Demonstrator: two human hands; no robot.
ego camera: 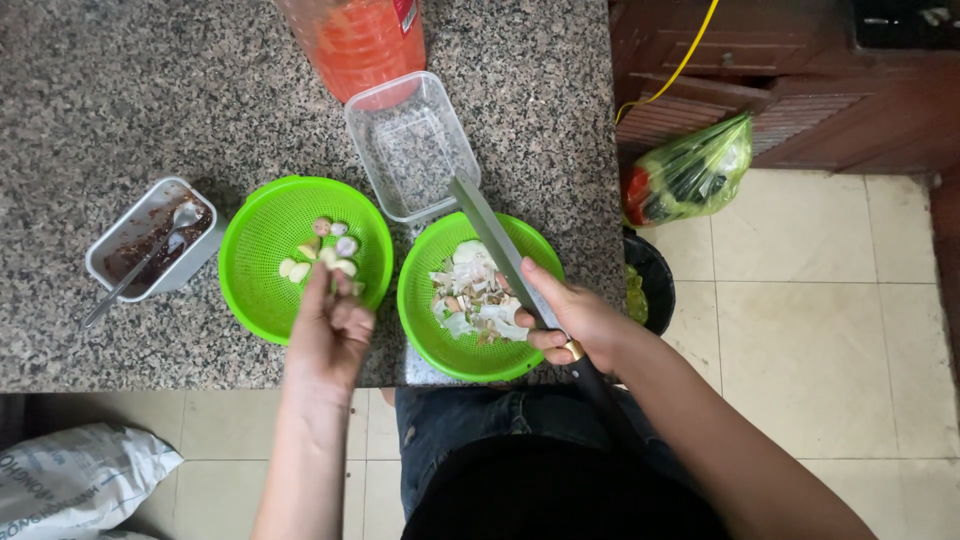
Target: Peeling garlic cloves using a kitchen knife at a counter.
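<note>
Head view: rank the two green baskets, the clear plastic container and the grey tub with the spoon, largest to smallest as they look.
1. Left green basket and right green basket: near alike, not ranked apart.
2. Clear plastic container.
3. Grey tub, though it looks close to the clear one.

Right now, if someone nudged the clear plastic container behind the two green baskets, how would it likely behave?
The clear plastic container looks empty and thin-walled, so it is probably very light and would slide easily on the polished granite counter. It is wide and low, so tipping seems unlikely. Its walls would likely flex if squeezed.
</note>
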